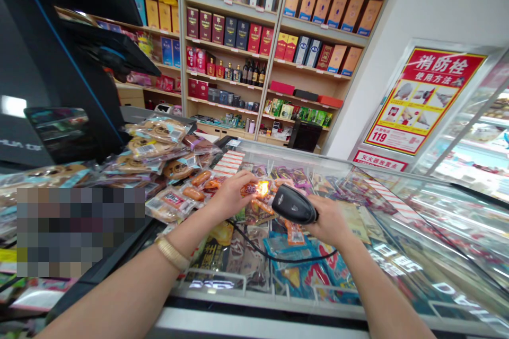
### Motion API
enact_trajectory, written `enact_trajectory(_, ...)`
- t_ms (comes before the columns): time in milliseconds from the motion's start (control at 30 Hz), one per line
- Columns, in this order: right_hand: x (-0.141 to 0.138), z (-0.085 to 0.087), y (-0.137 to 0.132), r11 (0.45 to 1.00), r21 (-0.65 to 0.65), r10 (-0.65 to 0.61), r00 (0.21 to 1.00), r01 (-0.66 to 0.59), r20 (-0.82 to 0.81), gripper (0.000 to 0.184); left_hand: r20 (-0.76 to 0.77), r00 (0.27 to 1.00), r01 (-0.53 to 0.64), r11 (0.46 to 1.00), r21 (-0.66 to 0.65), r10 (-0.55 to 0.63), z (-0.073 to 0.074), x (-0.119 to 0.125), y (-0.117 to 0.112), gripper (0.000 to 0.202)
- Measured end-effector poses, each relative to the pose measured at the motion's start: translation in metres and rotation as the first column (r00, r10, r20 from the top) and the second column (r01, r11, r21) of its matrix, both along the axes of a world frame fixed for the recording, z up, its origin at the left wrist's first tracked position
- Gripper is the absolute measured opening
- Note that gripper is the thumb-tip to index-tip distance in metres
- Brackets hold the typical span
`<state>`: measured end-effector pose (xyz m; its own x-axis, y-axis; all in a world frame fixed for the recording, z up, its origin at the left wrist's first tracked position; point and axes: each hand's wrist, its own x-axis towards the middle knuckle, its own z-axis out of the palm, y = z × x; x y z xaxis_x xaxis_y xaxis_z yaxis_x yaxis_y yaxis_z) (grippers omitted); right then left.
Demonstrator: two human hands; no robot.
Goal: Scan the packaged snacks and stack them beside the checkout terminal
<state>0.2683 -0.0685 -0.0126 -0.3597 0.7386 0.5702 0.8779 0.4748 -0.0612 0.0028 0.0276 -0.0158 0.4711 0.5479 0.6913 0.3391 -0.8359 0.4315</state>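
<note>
My right hand (331,218) is wrapped round the grip of a black barcode scanner (295,205), whose head points left. Its bright orange light falls on a small red-orange snack packet (249,189) pinched in the fingers of my left hand (233,196). Both hands are above a glass-topped counter (202,307). Close to my left hand lie vacuum-packed sausages (193,193) and a clear packet with a red label (169,204). The scanner's black cable (274,258) loops beneath my hands. A small orange packet (294,233) shows below the scanner.
Flat brown packets (157,130) are heaped at the left, beside a dark checkout terminal (75,74). Blue snack bags (284,259) show through the glass. Shelves of boxed bottles (234,32) stand behind, and a red fire-hydrant sign (425,95) is on the right wall.
</note>
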Motion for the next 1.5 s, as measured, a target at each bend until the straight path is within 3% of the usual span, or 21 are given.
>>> enact_trajectory(267,-0.001,-0.001,0.0,1.0,-0.005,0.013,0.999,-0.013,-0.038,0.014,0.024,1.0,-0.001,1.0,0.016,0.0,-0.003,0.002,0.0,0.012)
enact_trajectory(400,0.001,-0.002,0.001,0.999,0.016,0.031,0.995,-0.03,-0.096,0.014,0.053,0.983,-0.181,0.982,0.056,0.178,0.002,-0.003,0.004,0.012)
enact_trajectory(467,0.003,-0.003,0.002,0.999,0.029,0.04,0.992,-0.037,-0.116,0.021,0.021,0.932,-0.363,0.929,0.066,0.363,0.006,-0.01,0.006,0.011)
enact_trajectory(600,0.006,-0.005,0.003,0.997,0.062,0.047,0.991,-0.039,-0.126,0.034,-0.152,0.7,-0.684,0.716,0.14,0.698,0.012,-0.026,0.01,0.013)
enact_trajectory(700,0.006,-0.006,0.004,0.997,0.065,0.041,0.991,-0.033,-0.13,0.034,-0.255,0.585,-0.749,0.633,0.194,0.77,0.01,-0.033,0.012,0.013)
enact_trajectory(833,0.006,-0.007,0.004,0.997,0.069,0.028,0.991,-0.019,-0.132,0.036,-0.278,0.542,-0.763,0.603,0.233,0.793,0.006,-0.033,0.011,0.017)
enact_trajectory(933,0.007,-0.007,0.005,0.997,0.08,0.027,0.992,-0.017,-0.127,0.032,-0.234,0.587,-0.741,0.631,0.232,0.775,0.006,-0.028,0.009,0.022)
enact_trajectory(1033,0.008,-0.006,0.005,0.993,0.114,0.022,0.991,-0.007,-0.13,0.024,-0.209,0.706,-0.638,0.735,0.23,0.677,0.004,-0.019,0.007,0.031)
enact_trajectory(1133,0.008,-0.004,0.005,0.991,0.134,0.018,0.991,0.0,-0.134,0.014,-0.3,0.85,-0.381,0.898,0.218,0.433,-0.005,-0.006,0.005,0.038)
enact_trajectory(1200,0.007,-0.003,0.004,0.99,0.138,0.017,0.991,0.002,-0.136,0.01,-0.386,0.883,-0.21,0.961,0.182,0.266,-0.016,0.002,0.004,0.044)
enact_trajectory(1267,0.007,-0.002,0.004,0.99,0.142,0.009,0.99,0.012,-0.142,0.009,-0.449,0.877,-0.12,0.982,0.143,0.172,-0.027,0.01,0.003,0.049)
enact_trajectory(1367,0.007,-0.001,0.004,0.988,0.151,-0.004,0.99,0.026,-0.144,0.01,-0.503,0.855,-0.092,0.991,0.093,0.127,-0.038,0.015,0.002,0.054)
enact_trajectory(1500,0.006,-0.001,0.004,0.985,0.173,0.003,0.989,0.023,-0.145,0.013,-0.52,0.851,-0.049,0.997,0.062,0.074,-0.035,0.013,0.004,0.048)
